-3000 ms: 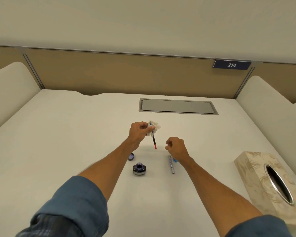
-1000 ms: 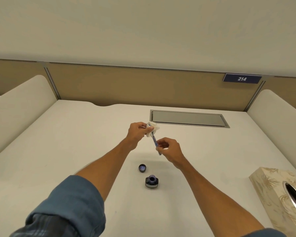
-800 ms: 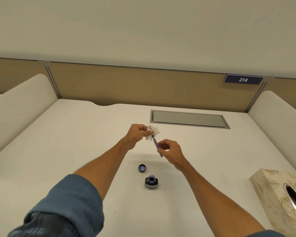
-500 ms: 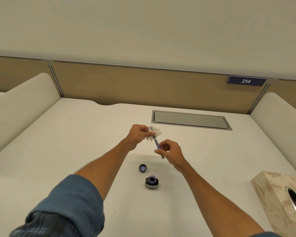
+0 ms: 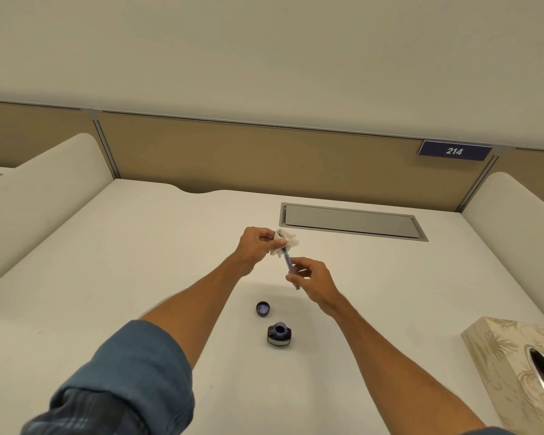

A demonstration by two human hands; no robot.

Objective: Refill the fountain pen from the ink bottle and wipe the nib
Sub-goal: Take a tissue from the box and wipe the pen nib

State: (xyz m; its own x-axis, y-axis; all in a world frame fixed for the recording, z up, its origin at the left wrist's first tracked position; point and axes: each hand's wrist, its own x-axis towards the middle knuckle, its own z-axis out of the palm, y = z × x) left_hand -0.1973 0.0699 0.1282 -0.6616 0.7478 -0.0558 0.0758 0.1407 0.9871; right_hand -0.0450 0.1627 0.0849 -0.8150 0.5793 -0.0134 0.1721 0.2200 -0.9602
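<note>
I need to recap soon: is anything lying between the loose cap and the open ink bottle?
No. In the head view only a stretch of bare white desk separates the cap from the ink bottle.

A white desk [image 5: 139,262] with rounded side dividers [image 5: 38,189], a tan back panel [image 5: 264,158], and plaque 214 [image 5: 454,151].

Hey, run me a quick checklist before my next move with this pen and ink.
1. Left hand pinches tissue round the nib end of the pen: ok.
2. Right hand grips the pen barrel: ok.
3. Nib wiped clean: cannot tell, hidden in the tissue.
4. Ink bottle capped: not ok; cap lies apart beside it.
5. Ink bottle upright on the desk: ok.
</note>
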